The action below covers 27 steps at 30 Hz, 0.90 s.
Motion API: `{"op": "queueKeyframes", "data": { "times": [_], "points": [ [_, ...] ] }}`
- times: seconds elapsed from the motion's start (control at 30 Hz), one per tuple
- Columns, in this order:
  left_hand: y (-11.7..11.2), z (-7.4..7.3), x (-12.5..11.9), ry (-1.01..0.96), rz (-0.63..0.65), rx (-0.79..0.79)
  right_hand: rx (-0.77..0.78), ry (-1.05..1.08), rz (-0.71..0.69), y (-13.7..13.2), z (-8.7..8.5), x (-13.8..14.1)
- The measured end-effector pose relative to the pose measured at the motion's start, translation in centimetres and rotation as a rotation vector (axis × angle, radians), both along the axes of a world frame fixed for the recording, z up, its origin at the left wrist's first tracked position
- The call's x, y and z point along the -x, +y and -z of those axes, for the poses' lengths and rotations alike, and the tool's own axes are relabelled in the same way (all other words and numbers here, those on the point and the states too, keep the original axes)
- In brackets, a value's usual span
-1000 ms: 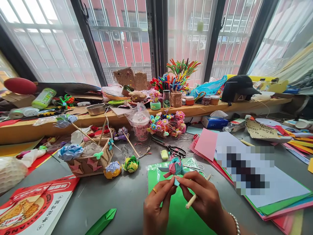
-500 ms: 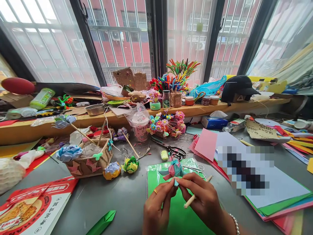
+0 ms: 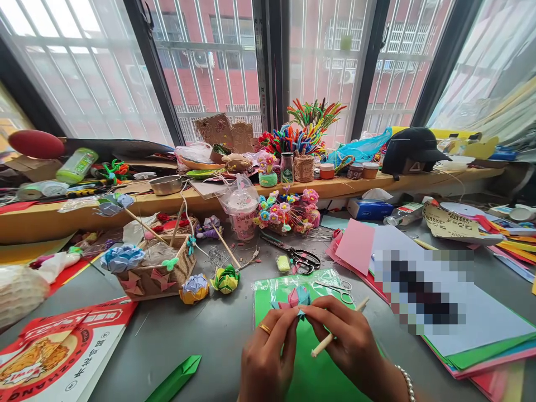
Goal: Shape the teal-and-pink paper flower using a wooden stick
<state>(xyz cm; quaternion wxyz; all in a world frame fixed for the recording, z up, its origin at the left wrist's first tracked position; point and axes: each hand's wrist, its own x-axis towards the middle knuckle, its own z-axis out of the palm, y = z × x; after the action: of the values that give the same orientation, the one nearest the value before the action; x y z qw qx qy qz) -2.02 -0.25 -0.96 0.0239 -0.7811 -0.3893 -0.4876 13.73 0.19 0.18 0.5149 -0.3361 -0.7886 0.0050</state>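
Between both hands is a pink and blue folded paper flower (image 3: pixel 298 297), held over a green paper sheet (image 3: pixel 310 363) in clear wrapping. My left hand (image 3: pixel 270 346), with a ring on one finger, pinches a small blue tip of the flower from the left. From the right, the fingertips of my right hand (image 3: pixel 345 335) close on that same tip. A thin wooden stick (image 3: pixel 322 345) is also tucked between the fingers of my right hand, pointing down to the left. A folded green paper strip (image 3: pixel 175 379) lies on the table to the left.
Small scissors (image 3: pixel 341 291) and black-handled scissors (image 3: pixel 304 259) lie beyond my hands. Finished paper flowers (image 3: pixel 226 279) rest beside a cardboard box (image 3: pixel 157 279) on the left. Stacked coloured paper (image 3: pixel 489 329) fills the right. A lidded plastic cup (image 3: pixel 243 215) stands near the wooden ledge (image 3: pixel 201 204).
The paper flower has turned in my fingers, so its pink and blue petals face differently. Both hands stay close together, pinching its tip. The camera view has shifted slightly.
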Motion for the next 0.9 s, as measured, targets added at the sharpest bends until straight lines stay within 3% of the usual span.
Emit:
{"op": "queueKeyframes", "data": {
  "times": [0.1,0.23,0.43,0.77,0.9],
  "points": [
    [0.1,-0.1,0.2,0.050,-0.054,-0.053,0.055,0.032,0.006,0.0,-0.3,0.1],
    [0.1,-0.5,0.1,0.064,-0.084,-0.065,0.241,0.068,-0.008,-0.3,-1.2,0.1],
    [-0.4,-1.0,-0.6,-0.062,-0.109,0.084,0.467,0.033,-0.063,-0.4,-2.3,-0.5],
    [-0.1,-1.5,-0.3,-0.316,0.115,0.492,0.609,0.010,-0.112,-0.3,-3.0,-0.9],
    [0.3,-1.1,-0.2,-0.370,0.182,0.579,0.621,-0.010,-0.107,-0.2,-2.9,-0.8]
  ]
}}
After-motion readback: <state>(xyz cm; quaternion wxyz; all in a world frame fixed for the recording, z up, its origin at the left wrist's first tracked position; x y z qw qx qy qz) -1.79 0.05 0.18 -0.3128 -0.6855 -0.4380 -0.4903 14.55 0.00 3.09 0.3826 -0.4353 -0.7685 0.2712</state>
